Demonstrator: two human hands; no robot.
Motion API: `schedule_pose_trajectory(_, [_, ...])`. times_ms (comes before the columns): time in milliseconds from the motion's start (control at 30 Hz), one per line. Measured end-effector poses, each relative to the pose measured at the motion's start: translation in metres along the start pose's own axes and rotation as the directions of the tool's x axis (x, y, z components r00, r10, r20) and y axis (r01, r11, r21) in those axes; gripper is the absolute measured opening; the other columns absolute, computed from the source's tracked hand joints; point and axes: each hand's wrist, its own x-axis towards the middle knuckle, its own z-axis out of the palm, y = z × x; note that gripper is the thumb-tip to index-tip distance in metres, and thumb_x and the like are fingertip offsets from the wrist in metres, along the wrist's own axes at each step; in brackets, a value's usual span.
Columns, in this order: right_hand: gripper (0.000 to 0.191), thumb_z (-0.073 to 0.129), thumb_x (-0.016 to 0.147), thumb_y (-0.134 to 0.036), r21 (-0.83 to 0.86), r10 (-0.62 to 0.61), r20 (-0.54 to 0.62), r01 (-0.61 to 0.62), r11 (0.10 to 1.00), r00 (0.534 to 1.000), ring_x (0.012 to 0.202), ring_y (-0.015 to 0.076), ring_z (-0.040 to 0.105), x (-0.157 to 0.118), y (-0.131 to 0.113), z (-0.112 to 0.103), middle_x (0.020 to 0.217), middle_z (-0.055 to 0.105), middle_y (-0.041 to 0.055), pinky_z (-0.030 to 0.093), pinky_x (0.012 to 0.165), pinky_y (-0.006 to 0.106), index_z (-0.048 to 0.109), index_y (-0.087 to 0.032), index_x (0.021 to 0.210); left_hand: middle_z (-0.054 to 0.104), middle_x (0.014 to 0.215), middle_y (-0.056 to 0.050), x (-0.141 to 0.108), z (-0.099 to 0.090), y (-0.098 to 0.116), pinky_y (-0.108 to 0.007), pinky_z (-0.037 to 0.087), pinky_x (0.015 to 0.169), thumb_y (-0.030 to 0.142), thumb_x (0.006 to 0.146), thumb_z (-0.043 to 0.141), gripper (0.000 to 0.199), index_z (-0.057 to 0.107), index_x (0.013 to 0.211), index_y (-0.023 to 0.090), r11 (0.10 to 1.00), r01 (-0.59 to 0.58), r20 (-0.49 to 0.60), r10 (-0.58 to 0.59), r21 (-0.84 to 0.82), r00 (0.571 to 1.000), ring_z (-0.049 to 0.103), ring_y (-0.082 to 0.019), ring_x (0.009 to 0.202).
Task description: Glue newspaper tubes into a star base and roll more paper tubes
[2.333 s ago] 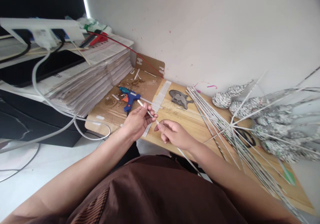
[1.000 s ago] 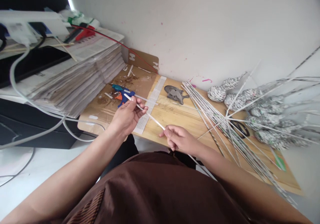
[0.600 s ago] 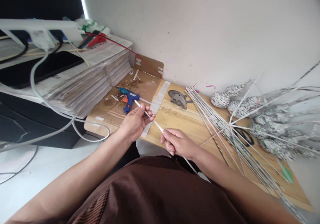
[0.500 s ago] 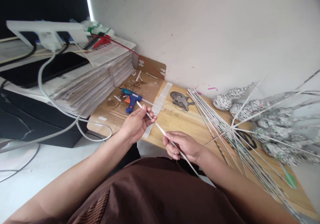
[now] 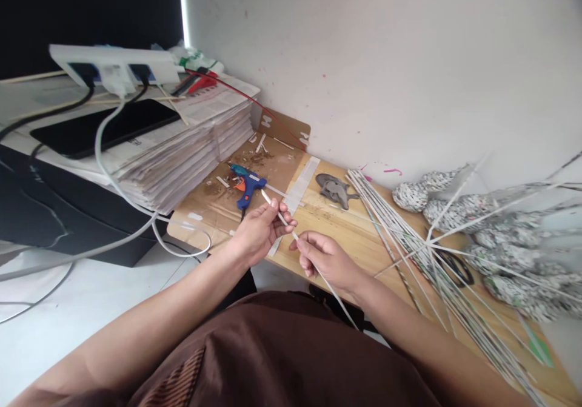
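Observation:
A long thin white paper stick (image 5: 334,295) slants across in front of me, over the table's front edge. My left hand (image 5: 264,228) pinches it close to its upper left end, with thumb and fingers pressed together. Lower down the stick, my right hand (image 5: 325,258) is closed round it, and its lower part runs down towards my brown clothing. Beyond my left hand lies a blue glue gun (image 5: 248,188) on brown cardboard. A flat pale strip (image 5: 300,182) lies on the table behind both hands.
Stacked newspapers (image 5: 191,158) at left carry a black phone (image 5: 107,128) and a white power strip (image 5: 113,64). A grey object (image 5: 335,190), many paper sticks (image 5: 386,219), a star-shaped stick frame (image 5: 428,243), black scissors (image 5: 457,267) and woven paper shapes (image 5: 409,196) lie right.
The view has shifted a little, so the surroundings appear further right and lower. My right hand has moved closer to my left hand along the stick; both still hold it.

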Motion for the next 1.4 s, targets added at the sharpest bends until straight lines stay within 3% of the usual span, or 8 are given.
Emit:
schedule_pose_trajectory(200, [0.034,0.049,0.09,-0.052,0.299,0.091,0.206,-0.152,0.942,0.974,0.039,0.0088,0.036,0.004,-0.008,-0.001,0.045,0.034,-0.0095,0.031,0.044,0.022,0.051,-0.019,0.079,0.061,0.07,-0.004,-0.001,0.003,0.002,-0.021,0.056,0.064,0.024,0.094,0.048,0.021,0.058,0.08,0.011,1.0,0.001,0.024,-0.001,0.002,1.0,0.066,-0.013,0.068])
schedule_pose_trajectory(433, [0.031,0.054,0.091,-0.045,-0.153,-0.155,-0.048,0.146,0.977,0.987,0.049,0.0079,0.046,0.004,-0.01,0.005,0.058,0.052,-0.0032,0.035,0.051,0.021,0.061,-0.016,0.083,0.06,0.069,-0.004,-0.005,0.008,0.003,-0.02,0.056,0.061,0.022,0.096,0.042,0.027,0.059,0.078,0.012,0.998,-0.018,0.021,0.017,0.057,1.0,0.065,-0.012,0.066])
schedule_pose_trajectory(600, [0.038,0.035,0.099,-0.045,0.205,0.023,0.295,-0.087,0.975,0.955,0.039,0.0086,0.038,0.005,-0.015,-0.004,0.044,0.037,-0.0085,0.036,0.045,0.022,0.056,-0.016,0.084,0.058,0.065,-0.002,-0.002,0.006,0.011,-0.017,0.055,0.058,0.022,0.097,0.039,0.031,0.06,0.076,0.012,0.998,-0.033,-0.002,0.033,0.058,0.999,0.064,-0.011,0.064])
schedule_pose_trajectory(833, [0.031,0.054,0.092,-0.043,-0.001,-0.009,0.073,0.009,1.0,0.997,0.049,0.0067,0.047,-0.018,-0.006,-0.02,0.057,0.053,-0.0033,0.039,0.049,0.019,0.061,-0.013,0.085,0.057,0.063,0.0,0.007,-0.002,0.028,-0.014,0.054,0.056,0.02,0.098,0.037,0.035,0.06,0.073,0.014,0.991,-0.134,-0.153,0.136,0.025,0.979,0.062,-0.009,0.063])
schedule_pose_trajectory(1000, [0.034,0.046,0.094,-0.047,0.32,0.125,0.253,-0.205,0.925,0.959,0.038,0.0085,0.038,-0.02,0.009,-0.022,0.045,0.042,-0.0076,0.035,0.042,0.022,0.057,-0.016,0.085,0.055,0.06,-0.001,0.008,-0.003,0.028,-0.012,0.053,0.054,0.023,0.099,0.033,0.04,0.06,0.071,0.015,0.997,-0.078,-0.119,0.077,-0.006,0.99,0.062,-0.008,0.061])
schedule_pose_trajectory(1167, [0.042,0.049,0.09,-0.056,-0.112,0.093,0.086,-0.083,0.99,0.992,0.052,0.0102,0.052,-0.035,0.001,-0.026,0.065,0.058,-0.001,0.038,0.049,0.022,0.059,-0.016,0.099,0.057,0.064,0.0,0.01,-0.008,0.029,-0.012,0.054,0.057,0.019,0.098,0.04,0.032,0.06,0.074,0.017,0.991,-0.128,-0.173,0.133,0.036,0.976,0.062,-0.008,0.064])
schedule_pose_trajectory(1267, [0.028,0.059,0.087,-0.045,-0.49,-0.115,-0.064,0.069,0.869,0.991,0.056,0.0086,0.049,-0.047,-0.001,-0.027,0.066,0.057,-0.0022,0.036,0.055,0.021,0.062,-0.018,0.092,0.057,0.063,0.0,0.011,-0.007,0.028,-0.014,0.055,0.059,0.017,0.098,0.038,0.034,0.06,0.072,0.016,0.984,-0.173,-0.224,0.179,0.046,0.958,0.061,-0.008,0.061])
schedule_pose_trajectory(1400, [0.032,0.044,0.095,-0.043,-0.427,-0.061,-0.08,0.021,0.904,0.995,0.047,0.0071,0.046,-0.051,0.007,-0.032,0.061,0.053,-0.003,0.035,0.05,0.02,0.061,-0.017,0.089,0.057,0.062,-0.001,0.012,-0.005,0.024,-0.015,0.056,0.059,0.018,0.098,0.037,0.036,0.061,0.071,0.012,0.984,-0.173,-0.226,0.178,0.044,0.958,0.062,-0.008,0.062])
